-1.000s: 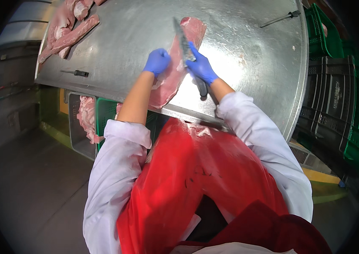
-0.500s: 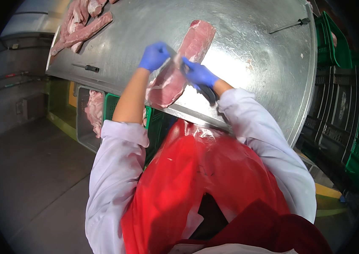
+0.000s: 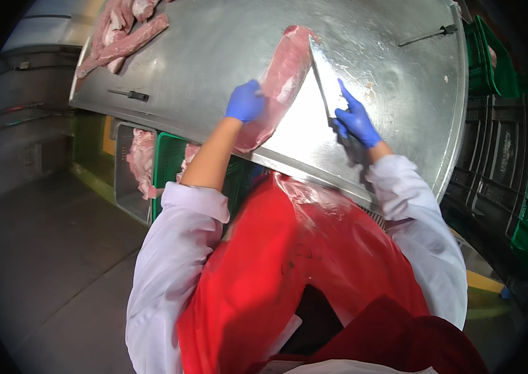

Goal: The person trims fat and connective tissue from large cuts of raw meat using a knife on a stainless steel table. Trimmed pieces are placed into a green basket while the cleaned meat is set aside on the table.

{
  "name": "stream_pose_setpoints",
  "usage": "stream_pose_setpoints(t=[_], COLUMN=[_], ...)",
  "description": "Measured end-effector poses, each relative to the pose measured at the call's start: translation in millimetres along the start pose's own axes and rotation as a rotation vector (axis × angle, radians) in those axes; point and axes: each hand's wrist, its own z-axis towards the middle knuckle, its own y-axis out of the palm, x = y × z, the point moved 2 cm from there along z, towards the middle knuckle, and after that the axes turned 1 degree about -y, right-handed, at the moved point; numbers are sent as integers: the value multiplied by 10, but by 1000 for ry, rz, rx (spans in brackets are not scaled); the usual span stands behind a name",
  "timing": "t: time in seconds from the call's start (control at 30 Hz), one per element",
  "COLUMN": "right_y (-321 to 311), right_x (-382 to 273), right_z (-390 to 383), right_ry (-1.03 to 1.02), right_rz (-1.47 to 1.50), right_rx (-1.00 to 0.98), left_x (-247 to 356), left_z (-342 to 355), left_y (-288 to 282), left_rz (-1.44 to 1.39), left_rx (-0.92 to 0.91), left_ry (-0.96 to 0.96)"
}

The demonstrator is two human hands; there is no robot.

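A long slab of pink meat (image 3: 284, 70) lies slantwise on the steel table, its near end close to the front edge. My left hand (image 3: 246, 101), in a blue glove, is closed at the slab's left edge and appears to grip it. To the right of the meat, my right hand (image 3: 358, 120), also gloved in blue, is wrapped around the handle of a knife. The blade of the knife (image 3: 326, 78) points away from me, and its tip is at the slab's far right edge. My fingers hide most of the handle.
Several more meat pieces (image 3: 123, 47) are piled at the table's far left. A thin tool with a black handle (image 3: 129, 95) lies left, and a sharpening steel (image 3: 427, 36) far right. Below the left edge stand a grey crate (image 3: 133, 193) and a green crate (image 3: 165, 149) with meat. Stacked crates (image 3: 491, 149) stand right.
My right hand has moved right, away from my left hand, and the knife blade now shows clearly. My left hand has shifted slightly right and down onto the slab's edge. The slab has turned slightly.
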Motion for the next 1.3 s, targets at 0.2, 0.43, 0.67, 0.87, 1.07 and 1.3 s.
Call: stream_pose_setpoints(t=[0.2,0.43,0.67,0.87,1.07,1.3], right_y=[1177,984,1631,1826,2357,2603], right_x=[84,-27,-13,131,309,-174], right_z=[821,-93,162,-206,337,358], right_ry=[-17,168,76,12,-344,-24], right_rz=[-183,-427,-464,-737,-717,-746], right_rx=[-108,-489,-346,-368,-284,-539], left_x=[-57,-429,-288,-295,-472,-582], left_z=[54,123,80,-359,-495,-991], left_y=[-318,-436,-754,-1207,-1483,-1983], left_rz=[-287,-437,-494,-1184,-1103,-1814], left_rx=[16,78,61,-1,269,98], left_ry=[-67,-10,140,67,342,155])
